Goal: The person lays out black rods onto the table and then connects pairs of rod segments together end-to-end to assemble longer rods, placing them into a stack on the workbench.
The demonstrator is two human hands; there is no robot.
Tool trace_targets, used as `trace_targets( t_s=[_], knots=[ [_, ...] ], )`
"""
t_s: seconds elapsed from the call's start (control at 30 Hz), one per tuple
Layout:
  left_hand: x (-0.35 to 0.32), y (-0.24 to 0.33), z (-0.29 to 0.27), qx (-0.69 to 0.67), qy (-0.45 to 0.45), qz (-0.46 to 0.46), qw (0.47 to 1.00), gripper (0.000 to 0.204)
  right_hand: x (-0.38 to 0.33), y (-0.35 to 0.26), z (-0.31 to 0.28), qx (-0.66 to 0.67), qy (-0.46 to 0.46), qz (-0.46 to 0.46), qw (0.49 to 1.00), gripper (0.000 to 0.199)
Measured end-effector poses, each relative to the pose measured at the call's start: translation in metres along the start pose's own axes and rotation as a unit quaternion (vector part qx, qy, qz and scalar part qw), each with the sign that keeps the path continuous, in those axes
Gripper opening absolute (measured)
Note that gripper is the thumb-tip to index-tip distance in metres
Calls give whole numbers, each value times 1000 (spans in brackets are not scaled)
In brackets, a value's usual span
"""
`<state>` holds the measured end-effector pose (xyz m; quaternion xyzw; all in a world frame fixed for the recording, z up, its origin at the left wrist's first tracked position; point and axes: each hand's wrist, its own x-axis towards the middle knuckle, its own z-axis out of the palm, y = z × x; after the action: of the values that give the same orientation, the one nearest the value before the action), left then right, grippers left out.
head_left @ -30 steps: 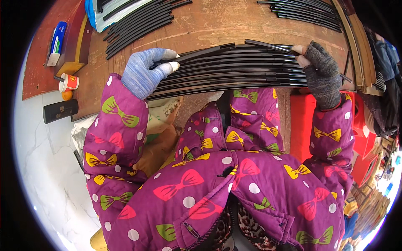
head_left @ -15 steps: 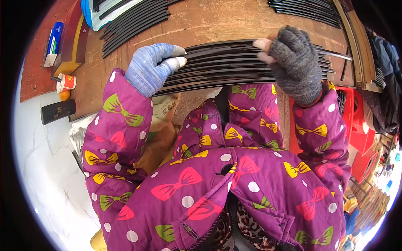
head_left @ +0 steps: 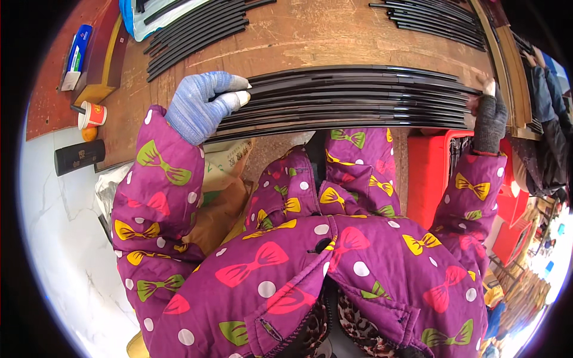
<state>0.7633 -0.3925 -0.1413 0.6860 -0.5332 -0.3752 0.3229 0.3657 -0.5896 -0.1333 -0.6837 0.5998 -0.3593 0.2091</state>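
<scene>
Between the two hands, a flat row of long, thin, glossy black strips [head_left: 352, 98] spans the wooden workbench [head_left: 310, 36]. The blue-gloved left hand [head_left: 200, 104] curls over their left ends; the grey-gloved right hand [head_left: 489, 116] grips the right ends.

The person wears a padded purple jacket printed all over with white dots and bows in pink, yellow and green, its front edge lined in black. A leopard-patterned garment shows beneath the hem. The left hand [head_left: 200, 107] is covered by a light blue knitted glove with pale fingertips. The right hand [head_left: 489, 119] has a dark grey fingerless knitted glove.
</scene>
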Motion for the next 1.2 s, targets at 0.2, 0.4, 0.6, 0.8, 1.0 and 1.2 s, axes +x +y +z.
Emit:
trace_targets(
  t_s=[0.2, 0.4, 0.6, 0.8, 1.0, 1.2],
  knots=[
    [3, 11, 0, 35, -8, 17, 999, 17, -48, -30, 35, 252, -72, 5, 965, 30],
    [-3, 5, -7, -34, -3, -49, 998, 17, -58, -43, 56, 383, -37, 108, 917, 24],
    [-5, 6, 3, -16, 16, -29, 999, 18, -58, -49, 57, 374, -83, 125, 915, 32],
    [-7, 0, -3, -8, 9, -20, 1000, 18, -63, -56, 48, 312, -3, 42, 949, 31],
    [-8, 22, 15, -28, 20, -6, 999, 15, -64, -66, 56, 412, -129, 52, 900, 29],
    [3, 31, 32, -19, -22, 56, 998, 15, -107, -112, 86, 307, -312, -19, 899, 25]
  ],
)
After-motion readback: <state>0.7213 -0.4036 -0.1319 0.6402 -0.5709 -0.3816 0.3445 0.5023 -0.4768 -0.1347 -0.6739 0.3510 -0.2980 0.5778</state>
